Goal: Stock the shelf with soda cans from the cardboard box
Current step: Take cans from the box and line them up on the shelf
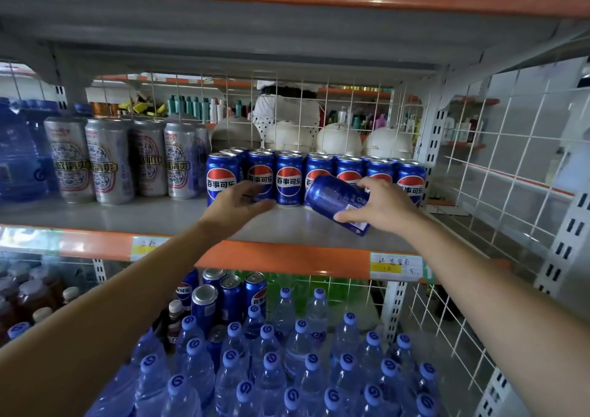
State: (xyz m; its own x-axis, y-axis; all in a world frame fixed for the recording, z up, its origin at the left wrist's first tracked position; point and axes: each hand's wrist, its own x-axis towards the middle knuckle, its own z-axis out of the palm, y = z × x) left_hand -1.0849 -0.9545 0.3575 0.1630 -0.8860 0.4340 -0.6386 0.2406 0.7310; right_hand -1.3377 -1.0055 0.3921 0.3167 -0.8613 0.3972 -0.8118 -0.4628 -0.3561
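The right hand (383,206) clamps fingers and thumb round a blue aluminium soda can (335,201), just in front of the row of standing blue soda cans (289,178) on the grey metal shelf (127,215). Swung upright carelessly, it could topple that row. Its long axis slants, one end toward the row; which end is its top I cannot tell. The left hand (239,206), fingers apart and empty, hovers before the row's left end.
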